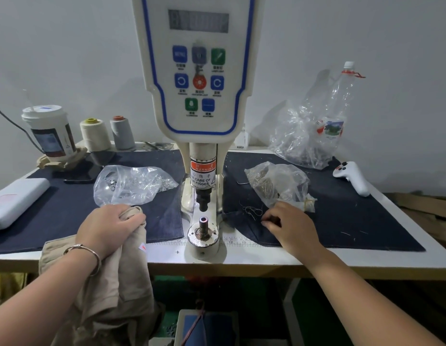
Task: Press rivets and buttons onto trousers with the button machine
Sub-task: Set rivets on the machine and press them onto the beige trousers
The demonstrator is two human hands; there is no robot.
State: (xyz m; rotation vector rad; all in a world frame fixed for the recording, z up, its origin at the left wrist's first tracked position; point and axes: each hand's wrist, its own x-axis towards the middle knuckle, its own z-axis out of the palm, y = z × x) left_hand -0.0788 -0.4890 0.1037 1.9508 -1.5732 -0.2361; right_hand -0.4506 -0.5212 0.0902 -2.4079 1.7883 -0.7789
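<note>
The beige trousers (122,265) hang over the front edge of the surface (267,258), just left of the button machine (203,146), and the left hand (109,227) grips their bunched top. The right hand (289,227) rests on the dark cloth (341,216), fingers curled (whether they pinch something, I cannot tell), near a plastic bag (277,183).

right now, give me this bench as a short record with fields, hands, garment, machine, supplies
left hand: left hand grips beige trousers at the table edge
right hand: right hand, fingers curled on the dark cloth, apparently pinching something small
machine: lower die bare, nothing under the punch
supplies: left bag; right bag
</note>
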